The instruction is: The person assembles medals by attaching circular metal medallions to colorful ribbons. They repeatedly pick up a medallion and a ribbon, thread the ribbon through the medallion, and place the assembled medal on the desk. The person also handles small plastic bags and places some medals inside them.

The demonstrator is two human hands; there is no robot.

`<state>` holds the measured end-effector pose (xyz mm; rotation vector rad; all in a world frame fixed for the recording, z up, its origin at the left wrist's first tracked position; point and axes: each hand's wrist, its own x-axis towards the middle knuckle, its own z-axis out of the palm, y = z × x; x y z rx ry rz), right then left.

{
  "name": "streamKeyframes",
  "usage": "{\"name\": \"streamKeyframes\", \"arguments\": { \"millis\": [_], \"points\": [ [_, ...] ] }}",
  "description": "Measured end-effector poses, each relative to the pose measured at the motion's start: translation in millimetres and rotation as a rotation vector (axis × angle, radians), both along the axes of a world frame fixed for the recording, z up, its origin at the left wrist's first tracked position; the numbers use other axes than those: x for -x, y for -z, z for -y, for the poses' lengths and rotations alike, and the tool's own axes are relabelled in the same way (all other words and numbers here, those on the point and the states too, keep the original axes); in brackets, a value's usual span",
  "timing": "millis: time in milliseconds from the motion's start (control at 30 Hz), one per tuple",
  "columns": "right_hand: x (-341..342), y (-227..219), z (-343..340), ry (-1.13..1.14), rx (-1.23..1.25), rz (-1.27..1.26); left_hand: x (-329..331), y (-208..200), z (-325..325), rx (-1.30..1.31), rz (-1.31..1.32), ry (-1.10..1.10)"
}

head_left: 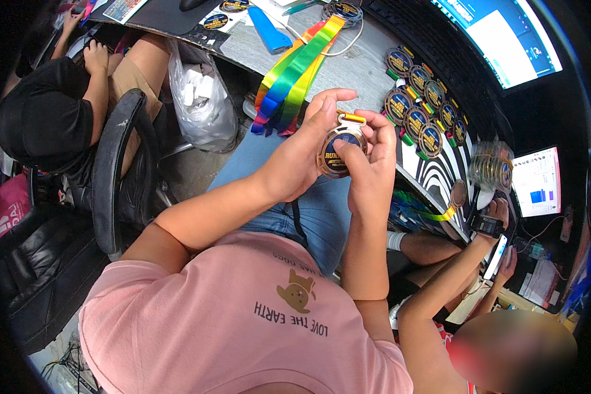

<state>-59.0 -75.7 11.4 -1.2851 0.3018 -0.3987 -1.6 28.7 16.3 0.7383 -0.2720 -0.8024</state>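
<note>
Above my lap I hold a round medal (335,168) with a bronze-coloured rim and a dark blue face. My left hand (303,146) grips its left side, its lower fingers hidden behind it. My right hand (372,161) closes on the other side, with the thumb pressed across the face. A short yellow and red piece of ribbon (352,118) shows in the slot at the top. Just beyond my hands, a bundle of rainbow ribbons (294,75) hangs over the table edge.
Several medals (416,121) lie grouped on the table (368,62) at the right, near stacked medals (491,167). A blue tool (269,31) lies at the back. Bagged scraps (200,98) stand below. Co-workers sit left and right; an office chair (115,171) is at my left.
</note>
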Motion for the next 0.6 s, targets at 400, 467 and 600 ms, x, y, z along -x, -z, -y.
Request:
{"name": "streamKeyframes", "arguments": {
  "millis": [400, 467, 600],
  "points": [
    [-5.5, 6.6, -1.3, 0.03, -0.077, 0.033, 1.8, 2.3, 0.0, 0.016, 0.047, -0.007],
    [-6.1, 7.6, -1.1, 0.036, -0.072, 0.036, 1.2, 4.2, 0.2, 0.009, 0.05, -0.012],
    [-7.6, 9.9, 0.4, 0.049, -0.07, 0.026, 0.3, 3.8, 1.0, -0.012, 0.048, -0.018]
  ]
}}
